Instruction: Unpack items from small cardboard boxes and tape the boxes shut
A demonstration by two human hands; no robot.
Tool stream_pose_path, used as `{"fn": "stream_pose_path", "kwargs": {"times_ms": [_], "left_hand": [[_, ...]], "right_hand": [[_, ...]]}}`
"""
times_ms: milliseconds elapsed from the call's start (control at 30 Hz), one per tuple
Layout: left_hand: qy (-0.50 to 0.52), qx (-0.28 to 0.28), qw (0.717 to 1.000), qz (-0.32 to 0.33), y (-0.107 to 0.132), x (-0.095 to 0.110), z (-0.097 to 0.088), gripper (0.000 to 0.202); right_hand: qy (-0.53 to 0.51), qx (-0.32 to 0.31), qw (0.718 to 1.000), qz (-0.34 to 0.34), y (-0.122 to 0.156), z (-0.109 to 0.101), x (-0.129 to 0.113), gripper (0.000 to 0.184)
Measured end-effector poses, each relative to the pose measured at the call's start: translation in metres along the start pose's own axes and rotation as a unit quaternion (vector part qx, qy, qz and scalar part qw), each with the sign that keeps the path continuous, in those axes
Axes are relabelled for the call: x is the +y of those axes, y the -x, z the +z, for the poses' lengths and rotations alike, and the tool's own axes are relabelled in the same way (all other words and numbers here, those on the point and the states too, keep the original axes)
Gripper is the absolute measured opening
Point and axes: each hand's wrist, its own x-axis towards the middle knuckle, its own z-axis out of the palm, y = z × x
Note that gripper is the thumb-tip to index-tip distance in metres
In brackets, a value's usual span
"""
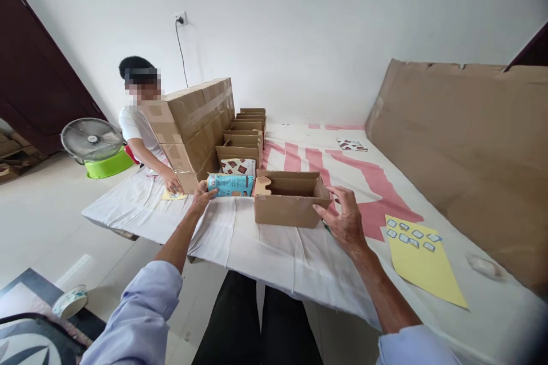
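An open brown cardboard box lies on the white sheet in front of me. My right hand grips its right end, fingers curled over the corner. My left hand is closed on the end of a blue printed packet lying just left of the box. Behind the packet sits a white packet with brown squares in front of a row of open cardboard boxes.
A stack of taped cartons stands at the left. Beyond it another person's hand rests on a yellow sheet. A yellow sheet with small stickers lies at my right. Large cardboard leans on the right. A fan stands on the floor.
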Motion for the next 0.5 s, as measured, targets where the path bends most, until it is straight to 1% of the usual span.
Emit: {"fn": "stream_pose_path", "kwargs": {"times_ms": [67, 167, 267, 333, 400, 433, 467, 500], "left_hand": [[-0.015, 0.001, 1.0, 0.002, -0.015, -0.008, 0.009, 0.063], [-0.051, 0.014, 0.999, 0.007, -0.036, -0.022, 0.022, 0.062], [-0.109, 0.048, 0.993, 0.016, -0.054, -0.034, 0.031, 0.056], [-0.157, 0.074, 0.984, 0.025, -0.062, -0.038, 0.034, 0.053], [-0.209, 0.095, 0.973, 0.034, -0.064, -0.04, 0.034, 0.055], [-0.235, 0.102, 0.966, 0.041, -0.063, -0.04, 0.033, 0.058], [-0.258, 0.107, 0.959, 0.05, -0.059, -0.04, 0.032, 0.06], [-0.279, 0.11, 0.952, 0.061, -0.055, -0.039, 0.031, 0.062]], "right_hand": [[-0.003, -0.008, 1.0, -0.025, -0.002, -0.002, -0.002, 0.039], [0.004, -0.036, 0.998, -0.053, -0.003, -0.005, -0.005, 0.023], [0.009, -0.044, 0.997, -0.062, -0.002, -0.008, -0.007, 0.01], [0.009, -0.041, 0.997, -0.058, 0.0, -0.01, -0.009, 0.008], [0.004, -0.036, 0.998, -0.05, 0.002, -0.01, -0.012, 0.008], [-0.002, -0.032, 0.999, -0.041, 0.003, -0.01, -0.013, 0.014], [-0.011, -0.028, 0.999, -0.027, 0.004, -0.009, -0.013, 0.026], [-0.021, -0.026, 0.999, -0.008, 0.005, -0.008, -0.012, 0.043]]}}
